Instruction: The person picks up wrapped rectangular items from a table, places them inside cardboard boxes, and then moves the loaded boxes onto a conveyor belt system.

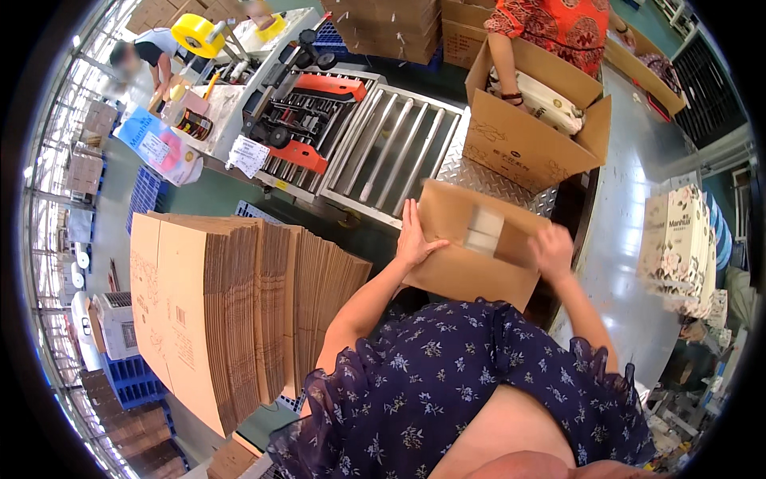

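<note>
In front of me an opened cardboard box (443,209) stands tilted, its flaps spread around a pale inner bottom. My left hand (416,238) grips its left side, fingers stretched along the outside and thumb over the near flap. At the box's right edge is my right hand (552,249), blurred by motion; its fingers look bent, but their hold cannot be made out. A larger open carton (511,144) sits beyond, with a co-worker's hand (511,94) inside it on white printed packs (542,104).
A tall stack of flattened cartons (183,311) stands left. Behind it are a roller conveyor (391,152) and a red-and-black sealing machine (303,120). A metal table (630,231) runs along the right, with printed packs (678,239) beyond. A yellow tape roll (198,35) sits far left.
</note>
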Demonstrator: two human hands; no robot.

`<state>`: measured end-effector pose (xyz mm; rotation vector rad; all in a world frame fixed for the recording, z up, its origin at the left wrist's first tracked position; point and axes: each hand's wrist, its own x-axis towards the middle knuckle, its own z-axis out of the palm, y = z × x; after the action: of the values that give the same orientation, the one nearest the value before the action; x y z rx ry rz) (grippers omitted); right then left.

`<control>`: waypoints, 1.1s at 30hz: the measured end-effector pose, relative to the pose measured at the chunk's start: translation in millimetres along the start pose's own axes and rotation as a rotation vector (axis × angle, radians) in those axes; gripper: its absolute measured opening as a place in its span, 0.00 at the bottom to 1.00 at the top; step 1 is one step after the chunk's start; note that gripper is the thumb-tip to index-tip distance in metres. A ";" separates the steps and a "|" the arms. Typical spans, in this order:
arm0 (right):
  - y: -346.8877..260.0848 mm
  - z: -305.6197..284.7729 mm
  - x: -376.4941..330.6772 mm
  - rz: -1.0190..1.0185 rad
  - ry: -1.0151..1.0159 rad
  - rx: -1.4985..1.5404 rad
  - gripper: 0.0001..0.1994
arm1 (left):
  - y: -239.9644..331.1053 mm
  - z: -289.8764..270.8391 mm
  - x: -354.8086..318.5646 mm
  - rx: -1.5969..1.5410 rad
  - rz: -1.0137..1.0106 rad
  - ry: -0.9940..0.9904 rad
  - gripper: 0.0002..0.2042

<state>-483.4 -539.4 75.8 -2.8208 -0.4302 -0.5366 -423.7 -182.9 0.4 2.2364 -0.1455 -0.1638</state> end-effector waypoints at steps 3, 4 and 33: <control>-24.6 33.1 -63.7 0.004 -0.080 0.073 0.15 | -14.4 15.4 15.2 -0.375 -0.054 0.025 0.55; -27.8 42.1 -67.9 0.138 -0.057 0.119 0.16 | -18.8 20.5 28.1 -0.356 -0.059 0.001 0.50; -234.8 372.1 432.9 0.665 0.117 0.535 0.38 | -168.0 -265.1 402.2 0.729 0.349 0.109 0.38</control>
<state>-56.6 -112.1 -51.2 -2.2075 0.3406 -0.3625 25.0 59.9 5.2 2.8807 -0.6124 0.2418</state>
